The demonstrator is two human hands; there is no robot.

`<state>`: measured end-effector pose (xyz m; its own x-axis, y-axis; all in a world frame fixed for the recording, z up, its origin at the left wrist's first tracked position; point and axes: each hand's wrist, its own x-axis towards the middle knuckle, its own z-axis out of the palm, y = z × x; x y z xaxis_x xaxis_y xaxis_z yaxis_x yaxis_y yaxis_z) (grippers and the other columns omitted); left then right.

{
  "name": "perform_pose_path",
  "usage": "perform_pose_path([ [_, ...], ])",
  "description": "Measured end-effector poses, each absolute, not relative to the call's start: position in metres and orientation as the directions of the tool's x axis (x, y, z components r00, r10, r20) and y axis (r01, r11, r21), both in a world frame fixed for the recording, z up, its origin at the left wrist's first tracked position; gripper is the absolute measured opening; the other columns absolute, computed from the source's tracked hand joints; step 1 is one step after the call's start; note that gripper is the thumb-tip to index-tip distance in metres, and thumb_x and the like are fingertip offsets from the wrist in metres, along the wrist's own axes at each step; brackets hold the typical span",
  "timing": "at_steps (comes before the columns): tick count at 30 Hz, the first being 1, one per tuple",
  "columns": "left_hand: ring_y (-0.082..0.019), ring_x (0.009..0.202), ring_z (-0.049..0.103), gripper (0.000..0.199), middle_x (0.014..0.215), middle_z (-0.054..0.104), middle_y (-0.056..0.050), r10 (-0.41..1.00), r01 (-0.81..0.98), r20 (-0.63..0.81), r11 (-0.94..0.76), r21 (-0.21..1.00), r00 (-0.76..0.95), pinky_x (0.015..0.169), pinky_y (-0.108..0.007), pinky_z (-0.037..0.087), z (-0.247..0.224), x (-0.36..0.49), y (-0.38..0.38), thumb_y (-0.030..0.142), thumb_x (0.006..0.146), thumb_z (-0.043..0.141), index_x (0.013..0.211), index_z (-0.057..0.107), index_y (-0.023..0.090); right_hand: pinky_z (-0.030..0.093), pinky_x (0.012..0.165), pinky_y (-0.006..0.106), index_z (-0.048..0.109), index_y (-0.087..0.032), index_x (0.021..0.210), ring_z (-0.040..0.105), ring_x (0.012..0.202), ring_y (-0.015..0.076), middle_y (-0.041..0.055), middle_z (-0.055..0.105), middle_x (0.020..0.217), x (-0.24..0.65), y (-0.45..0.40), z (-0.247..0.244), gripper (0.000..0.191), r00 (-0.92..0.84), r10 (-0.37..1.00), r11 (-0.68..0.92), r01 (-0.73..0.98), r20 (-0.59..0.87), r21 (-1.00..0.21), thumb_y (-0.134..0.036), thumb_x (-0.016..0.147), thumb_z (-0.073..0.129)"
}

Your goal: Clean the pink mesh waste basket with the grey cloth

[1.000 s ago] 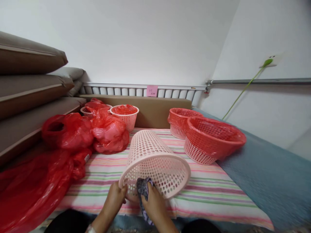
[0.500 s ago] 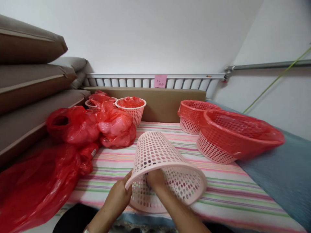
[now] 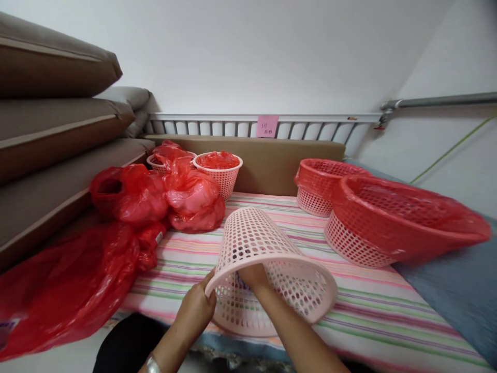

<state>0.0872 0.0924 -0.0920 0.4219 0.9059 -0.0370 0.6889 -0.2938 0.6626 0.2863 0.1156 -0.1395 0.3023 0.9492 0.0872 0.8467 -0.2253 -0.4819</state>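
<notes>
A pale pink perforated basket (image 3: 254,235) lies tilted on its side on the striped cloth (image 3: 373,305), its mouth facing me. My left hand (image 3: 196,305) is closed on the left part of its rim. My right hand (image 3: 252,274) reaches through the mouth into the basket; its fingers are hidden by the basket wall, so I cannot make out what they touch. Something small and purple shows beside that hand inside. To the right stand two baskets lined with red plastic, a nearer one (image 3: 359,243) and a farther one (image 3: 314,199).
Red plastic bags (image 3: 194,199) lie at the left, one large sheet (image 3: 77,285) spread over the near edge. Behind them stand pink baskets (image 3: 227,181) with red plastic inside. Cushions (image 3: 54,119) are stacked at far left. A pink note (image 3: 267,126) hangs on the radiator.
The view has turned slightly left, so most things appear shifted to the right. My left hand still grips the rim, and my right hand remains inside the basket.
</notes>
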Motion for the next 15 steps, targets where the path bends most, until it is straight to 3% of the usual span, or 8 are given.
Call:
perform_pose_path([
  [4, -0.020, 0.091, 0.067, 0.034, 0.099, 0.072, -0.011, 0.916, 0.701, -0.001, -0.306, 0.644, 0.401, 0.076, -0.024, 0.045, -0.094, 0.087, 0.090, 0.012, 0.079, 0.040, 0.107, 0.060, 0.013, 0.044, 0.080, 0.034, 0.054, -0.016, 0.121, 0.060, 0.093, 0.0260, 0.0135, 0.064, 0.103, 0.261, 0.055, -0.156, 0.047, 0.211, 0.977, -0.213, 0.938, -0.037, -0.274, -0.019, 0.075, 0.050],
  [10, -0.020, 0.087, 0.067, 0.028, 0.100, 0.072, -0.013, 0.907, 0.740, -0.041, -0.316, 0.594, 0.420, 0.070, -0.023, 0.044, -0.092, 0.085, 0.091, 0.014, 0.080, 0.040, 0.097, 0.063, 0.013, 0.044, 0.082, 0.035, 0.054, -0.021, 0.121, 0.059, 0.094, 0.0263, 0.0113, 0.063, 0.104, 0.255, -0.020, -0.174, 0.048, 0.149, 0.988, -0.155, 0.960, -0.043, -0.233, -0.018, 0.073, 0.051],
  [15, -0.020, 0.096, 0.065, 0.036, 0.103, 0.071, -0.010, 0.897, 0.770, -0.077, -0.326, 0.548, 0.435, 0.078, -0.023, 0.043, -0.083, 0.088, 0.089, 0.013, 0.080, 0.043, 0.111, 0.061, 0.015, 0.044, 0.080, 0.035, 0.054, -0.019, 0.121, 0.059, 0.094, 0.0267, 0.0124, 0.063, 0.102, 0.273, 0.003, -0.165, 0.047, 0.242, 0.970, -0.241, 0.957, -0.011, -0.159, -0.019, 0.075, 0.052],
])
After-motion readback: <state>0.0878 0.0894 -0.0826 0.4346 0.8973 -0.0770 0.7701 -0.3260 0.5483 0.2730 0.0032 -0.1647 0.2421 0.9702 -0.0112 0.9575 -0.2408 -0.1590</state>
